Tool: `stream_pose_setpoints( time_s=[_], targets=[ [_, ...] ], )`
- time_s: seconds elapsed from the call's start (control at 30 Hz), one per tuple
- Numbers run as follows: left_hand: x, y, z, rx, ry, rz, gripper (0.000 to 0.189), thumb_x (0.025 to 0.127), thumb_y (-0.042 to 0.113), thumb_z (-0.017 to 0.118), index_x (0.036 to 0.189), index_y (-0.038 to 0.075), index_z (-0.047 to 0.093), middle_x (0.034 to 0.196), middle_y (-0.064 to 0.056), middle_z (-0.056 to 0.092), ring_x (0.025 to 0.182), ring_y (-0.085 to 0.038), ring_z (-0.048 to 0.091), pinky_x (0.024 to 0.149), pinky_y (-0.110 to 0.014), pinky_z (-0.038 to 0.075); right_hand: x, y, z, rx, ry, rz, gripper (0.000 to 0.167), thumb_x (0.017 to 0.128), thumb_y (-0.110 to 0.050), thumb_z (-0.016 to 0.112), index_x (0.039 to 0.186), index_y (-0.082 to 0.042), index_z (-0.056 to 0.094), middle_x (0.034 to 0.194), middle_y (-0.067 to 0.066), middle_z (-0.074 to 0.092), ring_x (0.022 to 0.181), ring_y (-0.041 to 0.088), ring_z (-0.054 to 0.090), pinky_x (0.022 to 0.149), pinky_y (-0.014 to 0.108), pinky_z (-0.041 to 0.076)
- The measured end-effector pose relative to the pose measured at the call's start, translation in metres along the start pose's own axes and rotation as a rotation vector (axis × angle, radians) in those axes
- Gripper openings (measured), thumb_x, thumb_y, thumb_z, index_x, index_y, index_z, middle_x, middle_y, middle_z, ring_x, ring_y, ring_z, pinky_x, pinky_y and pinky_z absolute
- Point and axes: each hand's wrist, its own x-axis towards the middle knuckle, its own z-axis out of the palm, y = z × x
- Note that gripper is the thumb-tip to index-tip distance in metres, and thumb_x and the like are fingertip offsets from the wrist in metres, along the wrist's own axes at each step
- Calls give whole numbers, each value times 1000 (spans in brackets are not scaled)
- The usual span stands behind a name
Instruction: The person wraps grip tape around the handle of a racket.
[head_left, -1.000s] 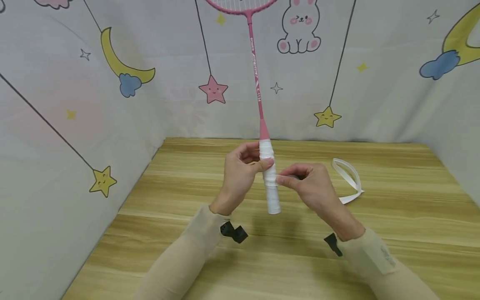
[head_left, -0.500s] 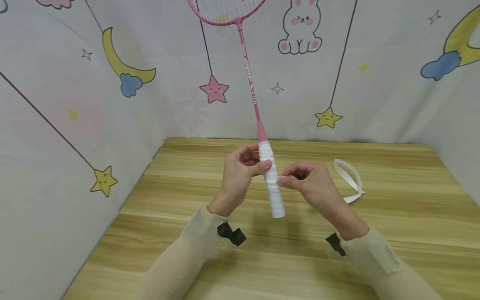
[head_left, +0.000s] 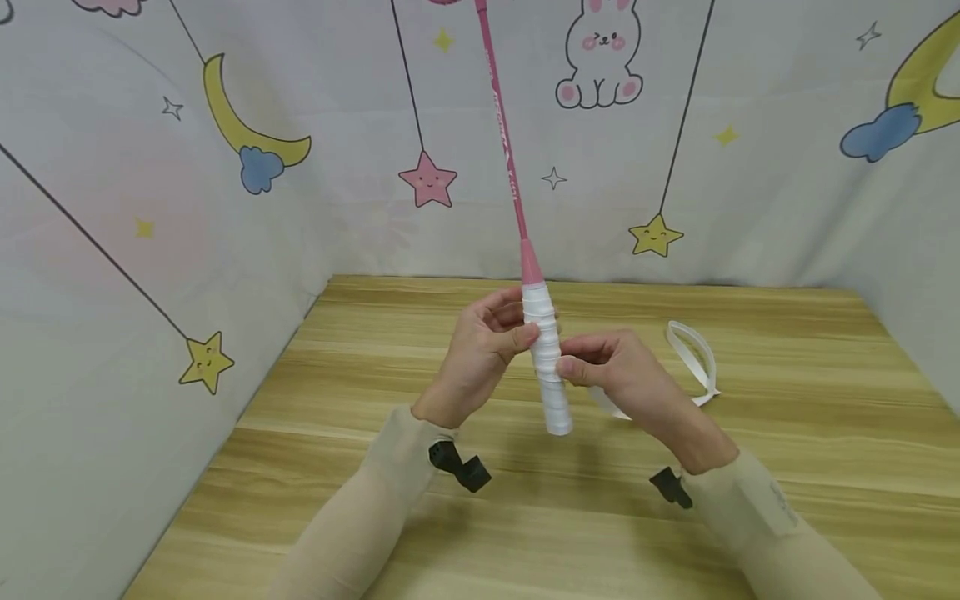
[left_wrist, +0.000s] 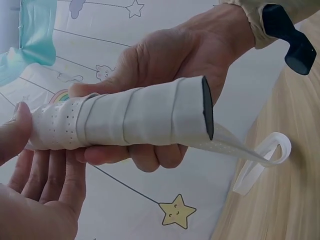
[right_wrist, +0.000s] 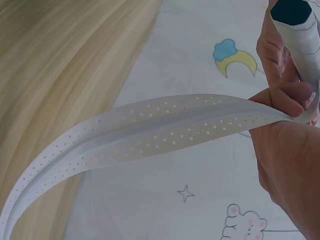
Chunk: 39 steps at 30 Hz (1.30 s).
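Observation:
A pink badminton racket [head_left: 501,125] stands tilted, its head mostly above the head view. My left hand [head_left: 480,350] holds the upper part of its white handle [head_left: 557,410], thumb in front and fingers behind. Lower down, my right hand [head_left: 637,379] pinches white perforated grip tape [right_wrist: 165,120] against the handle's right side. In the left wrist view, perforated turns of tape [left_wrist: 57,122] cover the upper handle, while the lower part shows a smooth white wrap [left_wrist: 150,112] ending in a dark butt cap [left_wrist: 207,107]. The tape's loose tail trails behind my right hand.
A loop of the tape's tail [left_wrist: 250,177] lies on the wood-grain table [head_left: 375,358]. Behind stands a pale cloth backdrop [head_left: 480,233] printed with stars, moons and a rabbit. Something turquoise [left_wrist: 37,30] shows at the left wrist view's upper left.
The racket has tilted so its head now nearly leaves the top of the head view. More tape shows below my right hand, which still pinches at the handle's side.

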Motion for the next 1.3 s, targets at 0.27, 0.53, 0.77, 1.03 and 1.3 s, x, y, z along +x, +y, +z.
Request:
stream_pose_setpoints(
  time_s=[0.27, 0.53, 0.77, 1.03, 1.3],
  targets=[
    [-1, -1, 1, 42, -27, 37, 36, 102, -10, 60, 135, 2, 60, 109, 9, 81, 108, -9, 76, 99, -26, 60, 0, -2, 4, -35, 54, -18, 33, 102, -12, 77, 128, 9, 75, 107, -8, 83, 101, 5, 72, 93, 24, 57],
    [-1, -5, 10, 360, 89, 141, 51, 90, -3, 83, 137, -1, 64, 118, -5, 70, 106, -13, 66, 91, -26, 59, -1, -1, 7, -75, 127, 0, 30, 100, -11, 80, 125, 5, 78, 108, -3, 84, 98, 4, 72, 89, 23, 58],
    [-1, -8, 15, 498, 177, 159, 53, 85, 4, 92, 131, 3, 66, 117, -16, 71, 102, -14, 66, 86, -28, 59, 0, 1, 7, -111, 147, 21, 29, 99, -13, 81, 125, 2, 80, 114, 6, 85, 101, 7, 72, 92, 24, 58],
    [-3, -5, 10, 466, 208, 117, 44, 84, 6, 93, 123, 5, 73, 109, -7, 73, 100, -15, 67, 87, -29, 60, -2, -2, 8, -162, 109, 1, 29, 99, -14, 81, 124, 1, 81, 121, 17, 82, 101, 12, 72, 90, 25, 60],
    [-3, -2, 8, 395, 207, 100, 41, 83, 1, 91, 122, 2, 77, 99, 4, 72, 96, -14, 67, 87, -28, 59, -4, -4, 7, -178, 68, -22, 26, 100, -11, 80, 122, 2, 81, 118, 18, 83, 99, 8, 73, 86, 24, 61]
  ],
)
